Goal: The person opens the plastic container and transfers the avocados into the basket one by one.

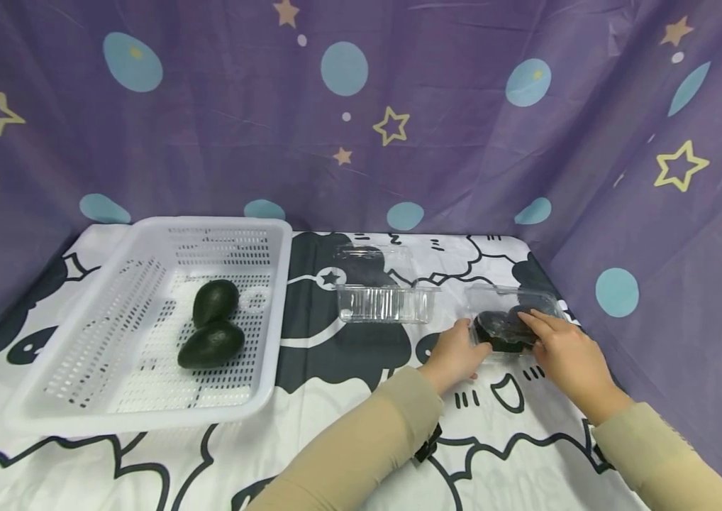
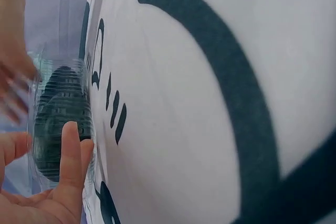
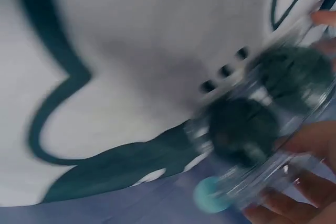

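Two dark green avocados sit side by side in a clear plastic clamshell box at the table's right. My left hand grips the box's left end, with fingers and thumb either side of it in the left wrist view. My right hand reaches over the right end, its fairly straight fingers resting over the right avocado. Next to it is the left avocado. In the blurred right wrist view, right fingers lie against the clear plastic; whether they pinch it is unclear. Whether the lid covers the fruit is hard to tell.
A white perforated basket stands at the left with two avocados in it. Another clear plastic box stands at mid-table, its lid raised behind. Purple curtains border the back and right. A patterned cloth covers the table.
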`<state>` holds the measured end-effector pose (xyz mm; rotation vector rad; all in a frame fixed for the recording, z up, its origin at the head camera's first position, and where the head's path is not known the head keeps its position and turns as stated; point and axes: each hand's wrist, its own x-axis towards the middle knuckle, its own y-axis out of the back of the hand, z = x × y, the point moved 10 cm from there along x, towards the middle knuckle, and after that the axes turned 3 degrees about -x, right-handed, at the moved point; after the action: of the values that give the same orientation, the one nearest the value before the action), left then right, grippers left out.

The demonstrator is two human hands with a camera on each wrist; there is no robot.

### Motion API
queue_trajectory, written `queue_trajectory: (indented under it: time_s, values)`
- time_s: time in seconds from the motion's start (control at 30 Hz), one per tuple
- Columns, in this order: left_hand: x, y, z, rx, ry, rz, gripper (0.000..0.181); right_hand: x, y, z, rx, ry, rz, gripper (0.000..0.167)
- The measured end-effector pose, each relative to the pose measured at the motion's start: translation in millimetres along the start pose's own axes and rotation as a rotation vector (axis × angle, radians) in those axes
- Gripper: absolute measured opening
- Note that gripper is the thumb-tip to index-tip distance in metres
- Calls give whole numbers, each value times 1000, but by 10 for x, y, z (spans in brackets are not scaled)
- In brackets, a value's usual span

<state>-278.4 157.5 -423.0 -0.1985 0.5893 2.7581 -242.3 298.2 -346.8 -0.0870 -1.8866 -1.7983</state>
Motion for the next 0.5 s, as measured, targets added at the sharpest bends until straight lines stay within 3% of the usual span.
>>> queue_trajectory:
  time_s: [0.13, 0.33, 0.5]
  values:
    - [0, 25, 0, 4, 0, 13, 63, -43, -22, 149, 7, -36, 4, 51]
    - [-5, 25, 0, 6, 1, 37, 63, -16, -66, 143, 3, 45, 39, 54]
    - [-16, -7, 31, 11, -9, 32, 62, 22, -89, 191, -11, 36, -19, 56]
